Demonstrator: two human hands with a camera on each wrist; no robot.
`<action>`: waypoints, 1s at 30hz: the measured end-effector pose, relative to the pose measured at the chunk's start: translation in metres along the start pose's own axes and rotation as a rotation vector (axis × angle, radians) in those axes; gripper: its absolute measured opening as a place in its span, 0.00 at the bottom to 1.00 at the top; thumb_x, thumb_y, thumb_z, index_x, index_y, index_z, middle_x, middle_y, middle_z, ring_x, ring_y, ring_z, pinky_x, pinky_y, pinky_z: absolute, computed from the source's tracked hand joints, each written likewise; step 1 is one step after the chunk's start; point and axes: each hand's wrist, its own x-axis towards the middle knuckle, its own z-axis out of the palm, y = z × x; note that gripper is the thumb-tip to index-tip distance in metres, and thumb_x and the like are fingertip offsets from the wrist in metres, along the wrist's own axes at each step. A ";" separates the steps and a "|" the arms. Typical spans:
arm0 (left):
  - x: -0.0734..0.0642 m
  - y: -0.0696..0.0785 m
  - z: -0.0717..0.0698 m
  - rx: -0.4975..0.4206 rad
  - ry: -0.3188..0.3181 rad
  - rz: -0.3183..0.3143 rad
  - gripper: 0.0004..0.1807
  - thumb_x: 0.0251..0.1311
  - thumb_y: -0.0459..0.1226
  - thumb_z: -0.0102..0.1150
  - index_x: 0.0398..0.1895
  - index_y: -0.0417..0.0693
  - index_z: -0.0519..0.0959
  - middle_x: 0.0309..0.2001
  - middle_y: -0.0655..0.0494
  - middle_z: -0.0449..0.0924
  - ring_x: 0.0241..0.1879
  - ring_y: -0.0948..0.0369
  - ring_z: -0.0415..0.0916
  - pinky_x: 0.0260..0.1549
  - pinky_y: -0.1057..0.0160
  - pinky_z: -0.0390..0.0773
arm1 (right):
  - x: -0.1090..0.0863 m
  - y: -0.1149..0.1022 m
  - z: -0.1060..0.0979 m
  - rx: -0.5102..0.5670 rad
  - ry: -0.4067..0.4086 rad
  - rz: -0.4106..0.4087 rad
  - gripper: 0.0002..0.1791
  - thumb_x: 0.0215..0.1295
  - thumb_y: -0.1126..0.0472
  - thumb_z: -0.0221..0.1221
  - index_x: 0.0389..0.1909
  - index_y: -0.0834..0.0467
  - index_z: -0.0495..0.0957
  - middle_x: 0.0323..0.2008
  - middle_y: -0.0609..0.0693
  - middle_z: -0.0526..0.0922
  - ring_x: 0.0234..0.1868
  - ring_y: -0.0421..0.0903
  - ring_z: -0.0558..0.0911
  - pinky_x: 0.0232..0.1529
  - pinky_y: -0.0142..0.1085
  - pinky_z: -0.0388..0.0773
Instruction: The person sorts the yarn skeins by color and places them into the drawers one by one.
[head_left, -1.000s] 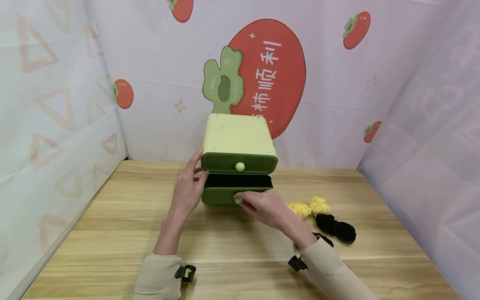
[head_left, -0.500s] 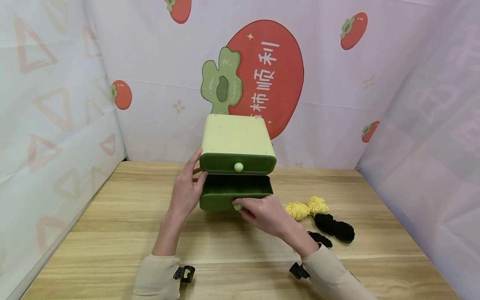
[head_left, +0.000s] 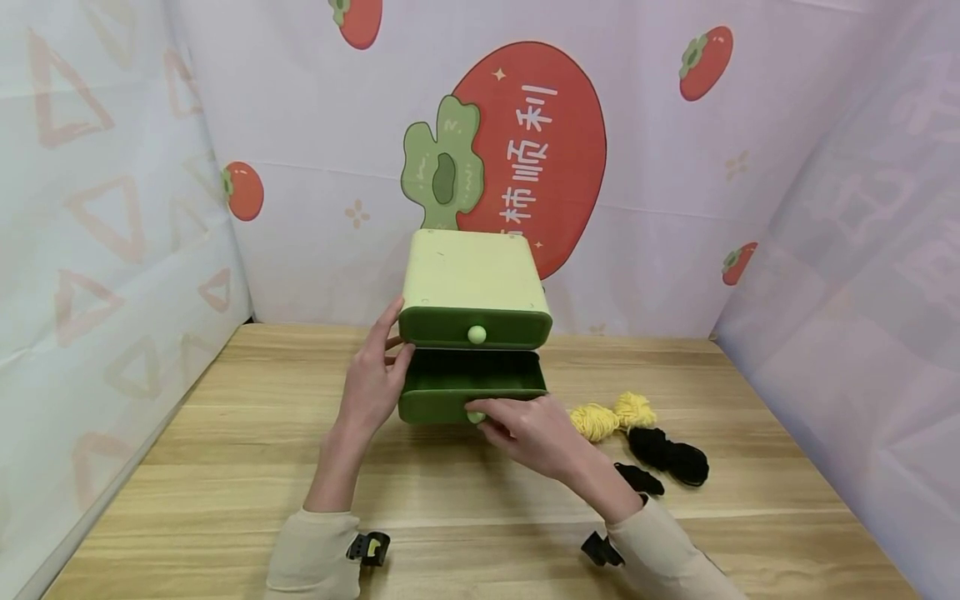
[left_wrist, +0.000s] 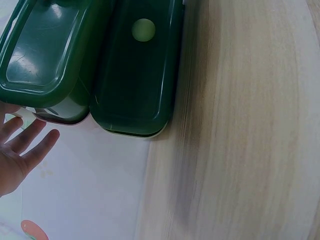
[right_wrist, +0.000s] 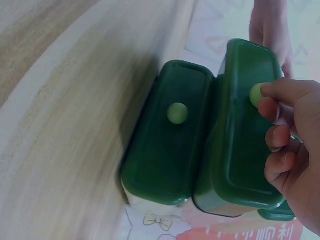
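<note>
One left hand (head_left: 375, 375), fingers spread wide, at the left side of a cream-and-green cabinet (head_left: 474, 271) on the bench (head_left: 225, 442); next, a pulled-out drawer (head_left: 435, 407), pale knob (head_left: 475, 417) pinched in the right hand (head_left: 534, 429); farther right, yellow yarn (head_left: 597, 422) and black yarn (head_left: 686, 463).

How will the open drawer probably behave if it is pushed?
The open drawer would likely be stiff, since its edges look straight. It may slide rather than tip, because the cabinet seems to hold its rear. Its glossy front could be slippery.
</note>
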 end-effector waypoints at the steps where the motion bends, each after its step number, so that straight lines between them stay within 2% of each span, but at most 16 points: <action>1: 0.000 0.000 0.000 0.002 0.001 0.002 0.39 0.70 0.32 0.56 0.77 0.71 0.56 0.74 0.56 0.63 0.56 0.46 0.80 0.47 0.49 0.85 | -0.001 0.000 -0.002 0.012 0.001 0.003 0.13 0.62 0.59 0.66 0.48 0.47 0.83 0.31 0.34 0.86 0.20 0.28 0.72 0.17 0.22 0.58; 5: 0.000 0.000 0.001 0.007 0.006 0.007 0.38 0.70 0.32 0.56 0.77 0.70 0.56 0.75 0.56 0.63 0.56 0.46 0.80 0.47 0.49 0.85 | -0.004 0.001 -0.009 0.052 0.025 0.010 0.15 0.60 0.58 0.69 0.49 0.49 0.83 0.28 0.35 0.84 0.19 0.28 0.71 0.17 0.19 0.55; 11: 0.000 -0.001 0.001 0.017 0.012 0.012 0.38 0.70 0.32 0.56 0.77 0.69 0.56 0.75 0.57 0.63 0.56 0.46 0.80 0.47 0.49 0.85 | -0.010 0.007 -0.016 0.087 0.060 0.038 0.16 0.59 0.59 0.69 0.49 0.51 0.84 0.21 0.36 0.78 0.19 0.28 0.70 0.17 0.18 0.58; 17: 0.000 -0.001 0.001 0.016 0.011 0.015 0.38 0.70 0.33 0.56 0.77 0.69 0.56 0.75 0.56 0.62 0.56 0.45 0.80 0.46 0.49 0.85 | -0.016 0.016 -0.027 0.116 0.088 0.080 0.17 0.57 0.62 0.70 0.49 0.53 0.83 0.20 0.37 0.77 0.18 0.27 0.67 0.18 0.18 0.59; 21: 0.000 -0.001 0.001 0.017 0.012 0.010 0.38 0.70 0.33 0.56 0.77 0.70 0.55 0.75 0.57 0.62 0.56 0.46 0.80 0.47 0.49 0.85 | -0.021 0.025 -0.035 0.130 0.114 0.094 0.17 0.58 0.62 0.70 0.49 0.53 0.83 0.20 0.37 0.78 0.16 0.27 0.64 0.16 0.17 0.56; 27: 0.000 -0.001 0.001 0.013 0.006 0.006 0.38 0.70 0.33 0.56 0.77 0.70 0.55 0.75 0.56 0.62 0.57 0.46 0.80 0.47 0.49 0.85 | -0.033 0.043 -0.057 0.086 0.067 0.180 0.20 0.56 0.62 0.71 0.51 0.52 0.83 0.20 0.35 0.76 0.16 0.26 0.60 0.15 0.18 0.53; 30: 0.000 0.000 0.000 0.012 0.000 0.003 0.39 0.70 0.33 0.56 0.77 0.71 0.55 0.75 0.56 0.62 0.57 0.46 0.80 0.47 0.49 0.85 | -0.039 0.051 -0.068 0.080 0.028 0.236 0.21 0.56 0.62 0.71 0.52 0.51 0.82 0.21 0.34 0.75 0.16 0.27 0.59 0.16 0.20 0.55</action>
